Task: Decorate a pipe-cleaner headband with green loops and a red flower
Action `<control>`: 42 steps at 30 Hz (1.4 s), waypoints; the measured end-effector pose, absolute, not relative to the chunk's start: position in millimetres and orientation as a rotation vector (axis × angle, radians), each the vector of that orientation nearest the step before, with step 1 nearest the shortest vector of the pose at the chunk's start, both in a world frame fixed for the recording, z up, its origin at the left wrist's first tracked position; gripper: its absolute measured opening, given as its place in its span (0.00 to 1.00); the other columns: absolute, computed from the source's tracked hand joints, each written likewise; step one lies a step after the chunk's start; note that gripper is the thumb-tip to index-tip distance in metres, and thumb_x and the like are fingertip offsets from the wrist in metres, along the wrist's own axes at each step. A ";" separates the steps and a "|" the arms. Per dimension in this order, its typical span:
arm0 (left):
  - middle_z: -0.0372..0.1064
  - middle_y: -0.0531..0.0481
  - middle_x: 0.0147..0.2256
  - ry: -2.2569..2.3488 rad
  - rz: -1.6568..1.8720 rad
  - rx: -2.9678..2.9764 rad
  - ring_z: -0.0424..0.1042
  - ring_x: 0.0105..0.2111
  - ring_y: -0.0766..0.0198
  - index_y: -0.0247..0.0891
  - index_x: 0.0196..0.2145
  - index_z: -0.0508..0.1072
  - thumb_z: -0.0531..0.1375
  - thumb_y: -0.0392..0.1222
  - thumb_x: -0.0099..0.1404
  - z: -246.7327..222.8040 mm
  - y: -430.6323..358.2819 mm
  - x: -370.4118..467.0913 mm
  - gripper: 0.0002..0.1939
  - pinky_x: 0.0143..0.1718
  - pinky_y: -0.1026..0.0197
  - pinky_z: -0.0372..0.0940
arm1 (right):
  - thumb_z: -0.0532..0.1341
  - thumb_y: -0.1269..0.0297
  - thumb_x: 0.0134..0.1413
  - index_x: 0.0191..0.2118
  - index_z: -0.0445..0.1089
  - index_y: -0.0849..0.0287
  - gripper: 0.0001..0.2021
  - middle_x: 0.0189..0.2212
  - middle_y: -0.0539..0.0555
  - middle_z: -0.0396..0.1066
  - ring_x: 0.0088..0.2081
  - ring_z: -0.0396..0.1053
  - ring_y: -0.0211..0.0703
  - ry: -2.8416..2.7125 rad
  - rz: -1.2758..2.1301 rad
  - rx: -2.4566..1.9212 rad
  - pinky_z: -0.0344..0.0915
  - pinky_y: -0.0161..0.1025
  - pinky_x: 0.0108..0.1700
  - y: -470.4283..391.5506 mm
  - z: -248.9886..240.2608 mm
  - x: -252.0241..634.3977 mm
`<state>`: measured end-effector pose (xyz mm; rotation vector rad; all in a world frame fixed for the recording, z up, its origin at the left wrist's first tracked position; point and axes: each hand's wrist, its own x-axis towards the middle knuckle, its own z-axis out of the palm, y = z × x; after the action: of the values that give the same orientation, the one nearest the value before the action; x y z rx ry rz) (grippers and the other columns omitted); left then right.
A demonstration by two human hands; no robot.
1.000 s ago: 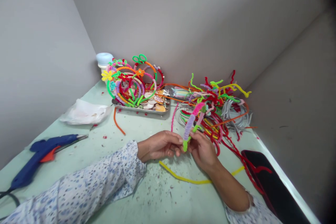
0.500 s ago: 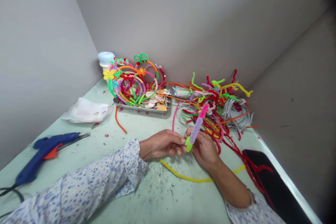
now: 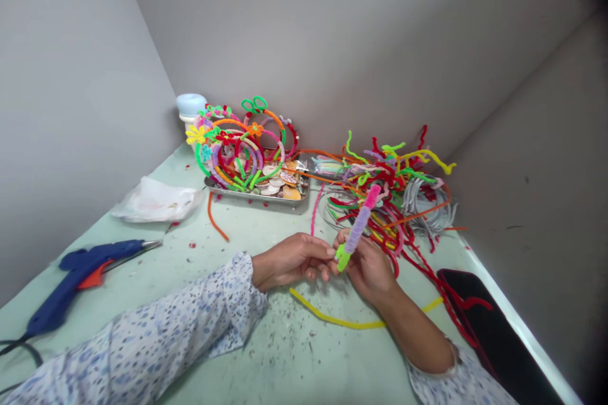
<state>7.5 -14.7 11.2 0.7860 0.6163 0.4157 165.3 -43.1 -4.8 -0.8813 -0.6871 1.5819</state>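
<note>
A band wrapped in pink, lilac and green fuzzy wire (image 3: 360, 228) is held between my hands, its pink end pointing up and away. My left hand (image 3: 295, 259) pinches at the green lower end with thumb and forefinger. My right hand (image 3: 371, 269) is closed round the band near the lilac and green part; some of its fingers are hidden behind it. Below the hands a yellow fuzzy stem (image 3: 337, 321) lies curved on the table, running under my right forearm.
A metal tray (image 3: 259, 197) holds shells and colourful headbands. Right of it lies a tangle of fuzzy stems (image 3: 387, 174) with coiled wire (image 3: 422, 209). A blue glue gun (image 3: 78, 275), a plastic bag (image 3: 159, 199) and a black phone (image 3: 498, 335) lie at the sides.
The band has tilted slightly, its pink tip shifting a little right and up. Both hands stay almost where they were, still gripping it.
</note>
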 end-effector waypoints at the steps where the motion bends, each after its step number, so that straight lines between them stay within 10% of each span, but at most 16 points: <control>1: 0.72 0.46 0.25 0.618 0.412 0.784 0.70 0.19 0.72 0.27 0.26 0.73 0.65 0.38 0.52 11.6 -14.6 7.3 0.09 0.13 0.74 0.53 | 0.64 0.62 0.44 0.24 0.67 0.59 0.08 0.16 0.47 0.64 0.17 0.62 0.34 -0.692 1.586 -0.878 0.55 0.31 0.18 -43.1 -5.7 165.6; 42: 0.72 0.46 0.25 0.627 0.429 0.777 0.69 0.18 0.72 0.27 0.26 0.73 0.63 0.37 0.54 9.1 -14.8 8.8 0.07 0.13 0.74 0.56 | 0.64 0.64 0.44 0.23 0.66 0.59 0.07 0.16 0.47 0.65 0.18 0.63 0.36 -0.672 1.571 -0.884 0.56 0.32 0.18 -41.1 -11.1 166.7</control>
<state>8.8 -14.8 9.1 0.7766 0.6266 0.4294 166.7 -41.1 -11.1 -0.8836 -0.6721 1.5705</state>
